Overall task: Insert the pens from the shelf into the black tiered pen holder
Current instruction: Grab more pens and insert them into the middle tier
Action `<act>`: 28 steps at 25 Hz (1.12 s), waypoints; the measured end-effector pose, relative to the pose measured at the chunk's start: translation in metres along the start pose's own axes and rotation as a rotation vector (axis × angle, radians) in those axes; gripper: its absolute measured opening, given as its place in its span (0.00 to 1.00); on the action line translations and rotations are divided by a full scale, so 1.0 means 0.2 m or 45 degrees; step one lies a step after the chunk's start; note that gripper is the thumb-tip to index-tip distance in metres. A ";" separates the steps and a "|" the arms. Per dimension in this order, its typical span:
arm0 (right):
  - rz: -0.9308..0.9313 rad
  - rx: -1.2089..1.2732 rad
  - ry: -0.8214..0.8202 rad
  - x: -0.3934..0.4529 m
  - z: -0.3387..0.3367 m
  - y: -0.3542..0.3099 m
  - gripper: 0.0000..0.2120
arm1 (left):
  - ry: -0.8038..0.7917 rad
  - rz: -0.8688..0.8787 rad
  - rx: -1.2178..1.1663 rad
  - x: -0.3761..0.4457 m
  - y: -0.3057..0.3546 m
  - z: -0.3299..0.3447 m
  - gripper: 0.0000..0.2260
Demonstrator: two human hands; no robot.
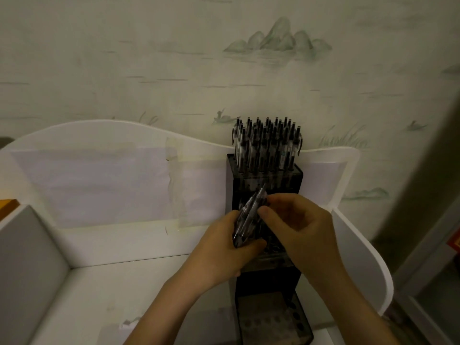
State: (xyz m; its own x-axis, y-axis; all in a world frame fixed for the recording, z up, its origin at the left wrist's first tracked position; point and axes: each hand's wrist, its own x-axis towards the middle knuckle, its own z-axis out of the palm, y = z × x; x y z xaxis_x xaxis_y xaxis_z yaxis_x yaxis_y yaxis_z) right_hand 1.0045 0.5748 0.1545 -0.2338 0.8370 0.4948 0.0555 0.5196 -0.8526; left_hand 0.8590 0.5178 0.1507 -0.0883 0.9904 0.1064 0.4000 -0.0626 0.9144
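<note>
The black tiered pen holder point(296, 180) stands upright on the white shelf against its back panel. Its top tier is packed with several pens point(266, 145), caps up. My left hand point(224, 247) grips a bundle of clear-bodied pens point(249, 217) in front of the holder's middle tier. My right hand point(298, 225) pinches one pen at the top of that bundle with thumb and forefinger. The lowest tier point(273, 319) shows rows of open holes. The middle tier is mostly hidden behind both hands.
The white shelf point(112, 295) has a grey divider wall point(29, 257) at the left and a curved white side panel point(368, 270) at the right. Taped paper point(99, 185) covers the back panel. An orange object point(7, 205) peeks in at far left.
</note>
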 end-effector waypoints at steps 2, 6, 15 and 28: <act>0.066 0.089 0.005 0.00 0.04 -0.01 0.07 | 0.006 -0.011 0.004 -0.01 -0.01 0.00 0.12; 0.296 0.330 0.093 0.03 0.05 -0.03 0.06 | 0.042 -0.014 -0.009 -0.02 -0.05 -0.04 0.13; -0.062 -0.102 0.221 0.02 0.07 -0.01 0.04 | 0.218 -0.109 0.010 -0.05 -0.17 -0.23 0.07; 0.012 -0.593 -0.009 -0.02 0.16 0.19 0.05 | 0.176 -0.041 -0.067 -0.06 -0.15 -0.23 0.04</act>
State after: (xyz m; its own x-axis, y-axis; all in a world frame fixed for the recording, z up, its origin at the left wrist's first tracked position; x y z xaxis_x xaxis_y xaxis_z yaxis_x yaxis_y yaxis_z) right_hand 0.9769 0.5846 0.1152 -0.2381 0.8416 0.4848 0.4872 0.5353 -0.6900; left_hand 0.8058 0.5023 0.1411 -0.2268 0.9658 0.1258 0.3466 -0.0407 0.9371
